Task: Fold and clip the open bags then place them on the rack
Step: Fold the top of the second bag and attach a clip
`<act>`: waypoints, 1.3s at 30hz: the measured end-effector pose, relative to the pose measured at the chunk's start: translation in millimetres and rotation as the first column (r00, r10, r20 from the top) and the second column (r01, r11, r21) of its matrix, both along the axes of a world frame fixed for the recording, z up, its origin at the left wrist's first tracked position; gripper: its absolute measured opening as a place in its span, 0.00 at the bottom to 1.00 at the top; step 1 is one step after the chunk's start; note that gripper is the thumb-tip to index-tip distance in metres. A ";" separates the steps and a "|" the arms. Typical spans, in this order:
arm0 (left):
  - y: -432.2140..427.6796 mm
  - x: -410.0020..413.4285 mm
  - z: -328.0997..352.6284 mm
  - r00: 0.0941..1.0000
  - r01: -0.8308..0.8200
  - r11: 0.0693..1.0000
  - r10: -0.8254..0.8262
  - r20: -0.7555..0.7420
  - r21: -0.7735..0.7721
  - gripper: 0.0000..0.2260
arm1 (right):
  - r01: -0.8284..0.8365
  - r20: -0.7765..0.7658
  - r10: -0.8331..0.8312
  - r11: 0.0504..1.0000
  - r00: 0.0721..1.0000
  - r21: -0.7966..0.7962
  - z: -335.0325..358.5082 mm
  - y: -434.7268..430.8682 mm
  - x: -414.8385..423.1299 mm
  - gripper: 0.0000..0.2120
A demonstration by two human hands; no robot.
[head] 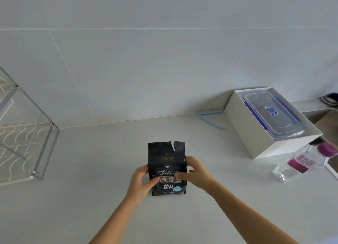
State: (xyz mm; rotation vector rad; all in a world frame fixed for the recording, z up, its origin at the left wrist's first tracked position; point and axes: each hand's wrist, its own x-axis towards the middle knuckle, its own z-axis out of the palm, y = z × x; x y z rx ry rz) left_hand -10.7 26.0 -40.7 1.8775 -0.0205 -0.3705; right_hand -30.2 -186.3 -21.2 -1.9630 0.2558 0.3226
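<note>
A black coffee bag (166, 155) with gold and white print stands upright on the pale counter (109, 198), its top torn open with a notch in the upper edge. My left hand (141, 180) grips its left side, thumb across the front. My right hand (194, 171) grips its right side, fingers spread over the label. A blue bag clip (212, 119) lies open in a V shape on the counter near the wall, well apart from the bag, to its upper right. The metal rack (27, 143) with a white wavy-patterned shelf stands at the far left.
A white box (243, 130) holding a clear container with a blue-edged lid (272, 113) sits at the right against the wall. A clear plastic bottle with a magenta cap and label (305, 161) lies on its side in front of the box. A tiled wall rises behind the counter.
</note>
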 end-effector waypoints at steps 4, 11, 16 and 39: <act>-14.2 -3.1 9.8 0.998 0.027 0.989 -0.035 -0.052 -0.148 0.14 | -0.023 -0.026 0.025 0.995 0.999 0.098 -2.6 13.8 -4.3 0.16; -8.4 -4.1 7.2 0.999 0.011 0.998 -0.008 0.040 -0.060 0.15 | -0.012 -0.011 0.013 0.993 1.000 0.113 -3.3 18.2 -2.1 0.16; -7.5 -2.4 2.4 0.988 -0.128 0.991 0.131 0.087 -0.036 0.10 | -0.001 0.051 -0.007 0.988 0.999 0.152 -3.2 20.4 7.2 0.13; 12.7 0.3 1.8 0.965 -0.051 0.977 -0.005 -0.262 -0.209 0.15 | 0.000 -0.032 0.006 0.982 0.999 0.187 -17.0 -0.4 -0.7 0.11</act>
